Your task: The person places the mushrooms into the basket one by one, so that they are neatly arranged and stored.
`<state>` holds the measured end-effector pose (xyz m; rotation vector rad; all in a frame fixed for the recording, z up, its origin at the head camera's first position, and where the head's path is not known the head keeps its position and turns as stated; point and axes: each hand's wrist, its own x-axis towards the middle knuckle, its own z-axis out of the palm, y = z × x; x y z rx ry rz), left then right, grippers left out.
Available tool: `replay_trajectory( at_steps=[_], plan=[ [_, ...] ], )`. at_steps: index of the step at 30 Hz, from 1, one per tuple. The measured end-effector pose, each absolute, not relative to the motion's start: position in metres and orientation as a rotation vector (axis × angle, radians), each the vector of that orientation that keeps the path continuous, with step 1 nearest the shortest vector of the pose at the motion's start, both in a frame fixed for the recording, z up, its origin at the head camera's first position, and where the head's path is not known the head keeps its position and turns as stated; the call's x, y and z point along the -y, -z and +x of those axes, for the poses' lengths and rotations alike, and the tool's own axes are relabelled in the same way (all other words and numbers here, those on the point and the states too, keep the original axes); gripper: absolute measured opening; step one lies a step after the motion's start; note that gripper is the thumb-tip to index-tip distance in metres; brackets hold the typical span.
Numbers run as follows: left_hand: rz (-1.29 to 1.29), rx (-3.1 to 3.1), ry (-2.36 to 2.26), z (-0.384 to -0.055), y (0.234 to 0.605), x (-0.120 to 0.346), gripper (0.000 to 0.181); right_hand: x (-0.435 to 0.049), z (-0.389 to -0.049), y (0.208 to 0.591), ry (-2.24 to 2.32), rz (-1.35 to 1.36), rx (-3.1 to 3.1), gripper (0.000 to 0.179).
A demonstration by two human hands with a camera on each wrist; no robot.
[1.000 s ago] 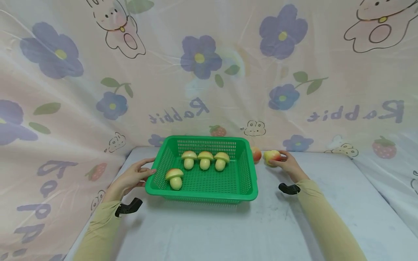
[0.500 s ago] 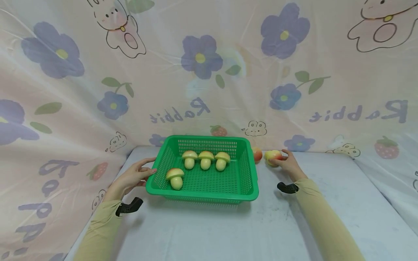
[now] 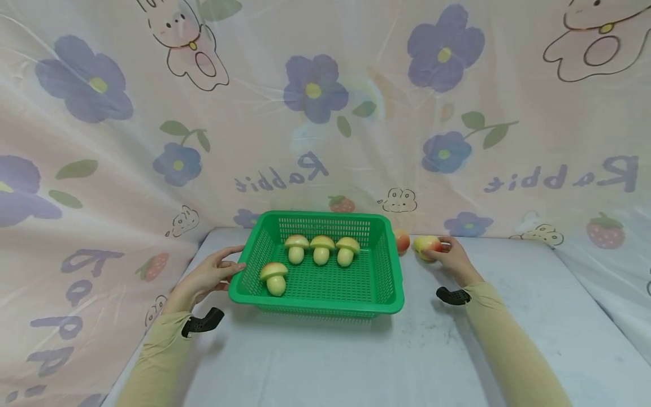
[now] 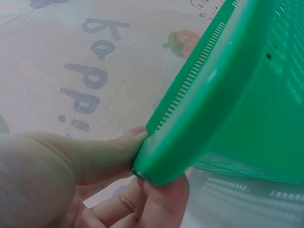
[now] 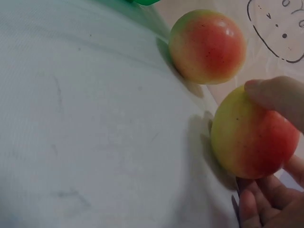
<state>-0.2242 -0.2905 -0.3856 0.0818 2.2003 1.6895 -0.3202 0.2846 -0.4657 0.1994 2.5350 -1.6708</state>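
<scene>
A green plastic basket [image 3: 315,307] stands in the middle of the head view, with several toy mushrooms [image 3: 321,250] in it. Three of these line up towards its back; another mushroom [image 3: 274,278] lies at the front left. My left hand [image 3: 205,280] pinches the basket's left rim, thumb [image 4: 111,154] above and fingers below. To the right of the basket, my right hand [image 3: 455,262] holds a red-and-yellow apple [image 5: 254,135] on the table, thumb on one side and fingertips on the other. A second apple [image 5: 207,46] sits between it and the basket, partly hidden in the head view.
A white-covered table [image 3: 325,362] bears everything. Behind it and along the left hangs a patterned curtain [image 3: 366,152] with flowers and rabbits, close to the apples and the back of the basket. Black wrist mounts [image 3: 203,323] sit at both cuffs.
The head view has shifted slightly, so everything appears a little further right. The left hand keeps its place on the basket rim, and the right hand stays at the same apple.
</scene>
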Motion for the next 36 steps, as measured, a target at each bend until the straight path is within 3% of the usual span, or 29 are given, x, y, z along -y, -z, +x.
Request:
replay_trajectory(
  at_steps=[36],
  plan=[
    [0.082,-2.235,-1.659,-0.226,0.388,0.293,0.071,-0.305,-0.289,0.463,1.747,0.124,-2.547,0.079]
  ],
)
